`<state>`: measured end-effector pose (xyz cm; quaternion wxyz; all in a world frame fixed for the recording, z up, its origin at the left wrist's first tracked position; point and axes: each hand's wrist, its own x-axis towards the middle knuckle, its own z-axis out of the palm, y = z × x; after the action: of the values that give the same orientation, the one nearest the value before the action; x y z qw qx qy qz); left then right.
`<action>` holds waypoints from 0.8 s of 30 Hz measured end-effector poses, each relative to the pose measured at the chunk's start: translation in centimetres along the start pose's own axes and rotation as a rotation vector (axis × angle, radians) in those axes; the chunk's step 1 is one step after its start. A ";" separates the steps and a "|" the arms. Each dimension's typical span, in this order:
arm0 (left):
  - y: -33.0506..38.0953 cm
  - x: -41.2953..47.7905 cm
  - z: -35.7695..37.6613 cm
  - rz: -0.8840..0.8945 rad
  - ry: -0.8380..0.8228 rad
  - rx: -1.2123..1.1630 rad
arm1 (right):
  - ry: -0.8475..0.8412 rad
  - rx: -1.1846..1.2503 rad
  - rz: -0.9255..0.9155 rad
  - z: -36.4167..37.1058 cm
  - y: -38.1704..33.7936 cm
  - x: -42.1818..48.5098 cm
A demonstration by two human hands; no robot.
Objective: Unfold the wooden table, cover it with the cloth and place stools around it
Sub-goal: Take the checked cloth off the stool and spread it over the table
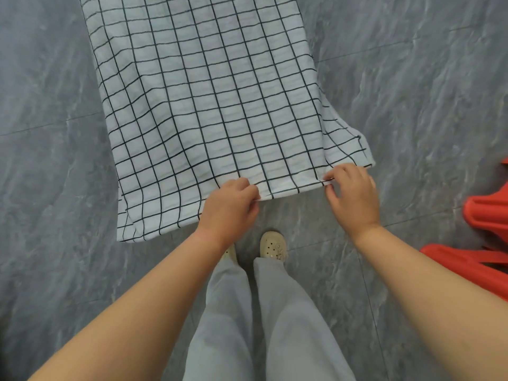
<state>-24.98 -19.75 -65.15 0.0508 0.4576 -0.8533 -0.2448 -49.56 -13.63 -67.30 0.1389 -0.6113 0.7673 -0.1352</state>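
Observation:
A white cloth (pixel 209 105) with a black grid pattern lies spread over the table, which it hides completely. Its near edge hangs down toward me, and its left corner drops lower than the rest. My left hand (pixel 231 207) pinches that near hem around the middle. My right hand (pixel 353 196) grips the hem further right, close to the right corner. Two red plastic stools (pixel 486 215) show at the right edge of the view, apart from the cloth.
Grey marble-look floor tiles (pixel 55 160) surround the covered table on all sides. My own legs in grey trousers and beige clogs (pixel 273 244) stand just below the cloth's near edge.

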 end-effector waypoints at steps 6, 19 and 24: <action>0.4 -0.1 3.2 -0.008 -0.118 0.065 | -0.080 -0.056 -0.043 0.3 2.5 -0.8; -0.7 -0.1 4.8 -0.205 -0.428 -0.080 | -0.288 -0.089 0.059 2.6 3.3 -1.3; -2.2 0.9 4.1 -0.237 -0.370 -0.053 | -0.393 -0.137 0.161 2.6 3.7 -0.9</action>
<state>-25.07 -19.99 -69.86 -0.1241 0.5006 -0.7815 -0.3511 -51.71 -12.06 -71.05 0.2543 -0.5707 0.7791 0.0503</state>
